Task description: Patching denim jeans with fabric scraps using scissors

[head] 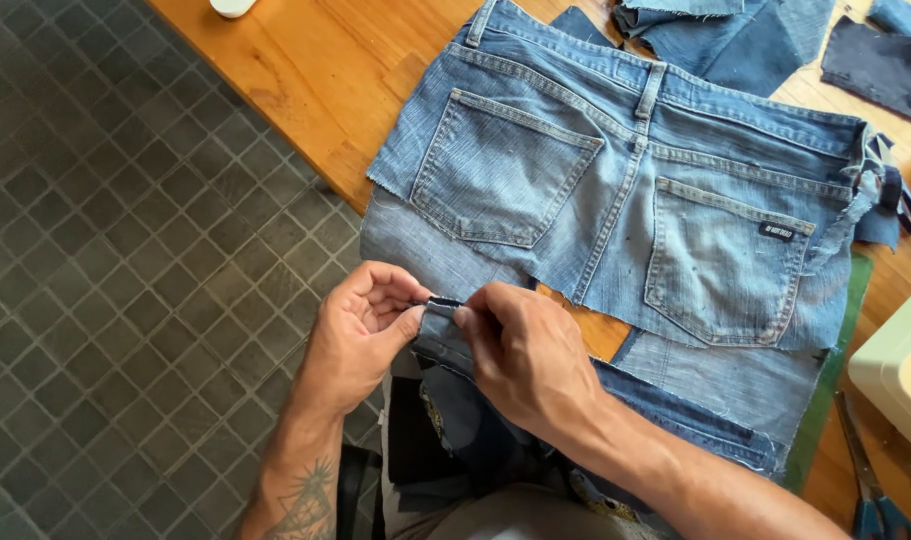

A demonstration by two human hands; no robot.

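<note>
Both hands are pinching a folded denim strip at the near table edge, left hand and right hand keeping the fold flat; cut jeans top is lying spread behind.

No sleeves are being worn, so both forearms are being left bare. A dark, spiky tattoo is being shown on the left forearm. Light grey-beige clothing is being worn at the lap.
</note>
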